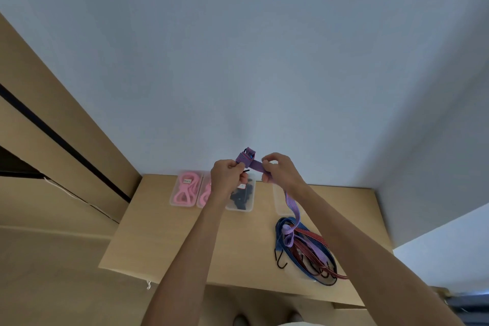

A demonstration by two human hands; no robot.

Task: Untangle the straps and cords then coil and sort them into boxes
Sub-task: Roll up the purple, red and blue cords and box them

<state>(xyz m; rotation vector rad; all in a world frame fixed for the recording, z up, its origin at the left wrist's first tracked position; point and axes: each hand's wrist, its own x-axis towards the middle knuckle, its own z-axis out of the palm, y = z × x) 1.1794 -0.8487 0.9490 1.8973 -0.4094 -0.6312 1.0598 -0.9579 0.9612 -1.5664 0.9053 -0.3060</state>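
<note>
A purple strap [252, 163] is held raised above the bench [185, 241], its coiled end gripped by the left hand [226, 180] and its flat length pinched by the right hand [280, 169]. Its tail hangs to a tangled pile of cords [307, 249] at bench right.
</note>
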